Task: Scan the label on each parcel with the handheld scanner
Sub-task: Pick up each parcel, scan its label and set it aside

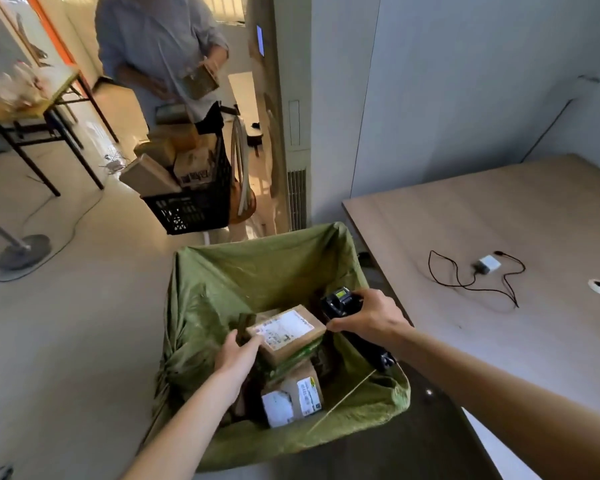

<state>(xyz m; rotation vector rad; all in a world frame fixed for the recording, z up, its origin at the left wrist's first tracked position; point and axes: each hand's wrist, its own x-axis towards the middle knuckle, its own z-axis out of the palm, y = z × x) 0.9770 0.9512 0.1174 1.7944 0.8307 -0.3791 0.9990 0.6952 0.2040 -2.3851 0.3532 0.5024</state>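
While the green bag (222,292) sat open on the floor, a brown parcel (286,336) with a white label (284,329) on top was held at its near-left edge by the left hand (238,349), fingers curled onto the cardboard. Just to the right of that grip, the black handheld scanner (340,303) was clutched by the right hand (368,318), fingers wrapped round its body, its small lit screen turned upward, right beside the parcel's far corner. Below the held parcel, another labelled parcel (291,398) was seen deeper in the bag. Off to the right of the scanner, a white charger (489,265) with black cable was left on the wooden surface (499,209). Further back, a black crate (187,209) of boxes was stood beside a second person (160,46).
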